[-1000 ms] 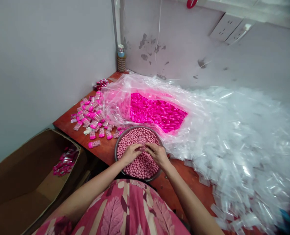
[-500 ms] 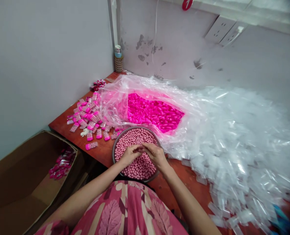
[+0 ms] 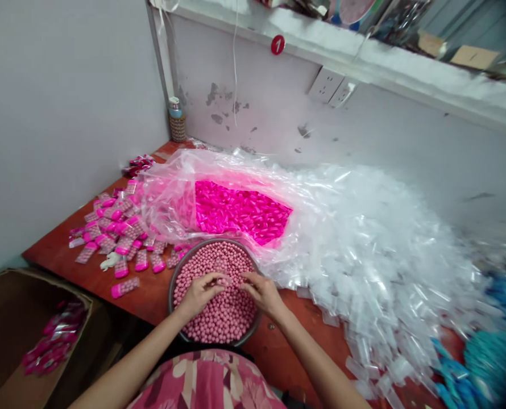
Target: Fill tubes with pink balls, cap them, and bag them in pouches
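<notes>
Over a dark round basin [image 3: 171, 287] full of pink beads [image 3: 219, 318], my left hand [image 3: 202, 294] pinches a small clear plastic container [image 3: 222, 271] between thumb and fingers. It is see-through and hard to make out against the beads. My right hand [image 3: 262, 292] hovers just to its right, apart from the left, thumb and fingers drawn together. Whether anything sits in that pinch is too small to tell. Behind the basin lies an open clear bag [image 3: 163, 199] of bright pink caps [image 3: 240, 210].
Bead-filled containers with pink caps [image 3: 125, 244] lie heaped at left on the red table [image 3: 150, 304]. Empty clear containers [image 3: 364, 244] form a big pile at right, near a teal bundle [image 3: 492, 363]. A cardboard box [image 3: 1, 318] stands lower left; a bottle [image 3: 175, 108] stands in the corner.
My hands, which met over the beads, have come apart, the right one shifting away from the left. The camera has tilted up and turned right, bringing the shelf into view.
</notes>
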Available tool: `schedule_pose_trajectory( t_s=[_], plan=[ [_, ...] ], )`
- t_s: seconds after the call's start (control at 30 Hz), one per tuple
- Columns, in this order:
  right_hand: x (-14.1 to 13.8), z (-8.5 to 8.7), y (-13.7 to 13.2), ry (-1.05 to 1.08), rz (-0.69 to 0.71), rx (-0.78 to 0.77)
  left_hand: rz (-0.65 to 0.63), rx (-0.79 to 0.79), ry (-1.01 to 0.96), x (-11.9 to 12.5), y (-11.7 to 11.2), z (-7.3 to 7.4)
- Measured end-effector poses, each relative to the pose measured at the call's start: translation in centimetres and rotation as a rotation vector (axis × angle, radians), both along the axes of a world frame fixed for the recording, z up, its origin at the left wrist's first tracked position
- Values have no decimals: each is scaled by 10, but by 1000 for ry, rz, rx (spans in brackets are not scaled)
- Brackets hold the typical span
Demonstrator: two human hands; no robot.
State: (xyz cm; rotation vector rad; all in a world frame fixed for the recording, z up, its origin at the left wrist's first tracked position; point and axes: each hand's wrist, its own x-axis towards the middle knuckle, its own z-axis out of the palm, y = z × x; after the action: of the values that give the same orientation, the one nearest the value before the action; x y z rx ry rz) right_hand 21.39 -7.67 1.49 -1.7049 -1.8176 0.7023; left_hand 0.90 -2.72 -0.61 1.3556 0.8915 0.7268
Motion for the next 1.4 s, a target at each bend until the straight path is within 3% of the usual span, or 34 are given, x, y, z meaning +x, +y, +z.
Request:
schedule_pose_trajectory(
  t_s=[0.17, 0.3, 0.43, 0.53, 0.63, 0.77, 0.93, 1.03, 1.1, 1.27, 1.33, 1.4],
  plan=[
    [54, 1, 52, -151, -203, -7, 13, 1, 2, 5, 3, 3],
    [91, -8, 108, -297, -237, -50, 48, -29, -18, 8, 7, 3],
    [102, -24, 141, -372, -229, -86, 3, -66, -50, 9, 9, 4],
    [103, -30, 150, -364, -220, -89, 92, -131, -106, 7, 14, 5],
    [105, -25, 149, -304, -242, -76, 199, -181, -139, 6, 20, 8],
    [99, -7, 133, -138, -310, -45, 192, -298, -270, 10, 23, 13],
    [53, 13, 84, 216, -220, -114, 171, -396, -373, 18, 19, 12],
    [18, 17, 57, 735, -201, -241, 163, -370, -329, 21, 15, 13],
    [0, 18, 46, 940, -242, -261, 156, -296, -266, 20, 13, 17],
    [-16, 26, 32, 1124, -301, -174, 146, -40, -50, 11, 8, 30],
    [-18, 30, 29, 1154, -293, -144, 135, -50, -87, 10, 3, 31],
    [-22, 32, 25, 1170, -285, -108, 141, -173, -211, 11, -2, 31]
  ],
)
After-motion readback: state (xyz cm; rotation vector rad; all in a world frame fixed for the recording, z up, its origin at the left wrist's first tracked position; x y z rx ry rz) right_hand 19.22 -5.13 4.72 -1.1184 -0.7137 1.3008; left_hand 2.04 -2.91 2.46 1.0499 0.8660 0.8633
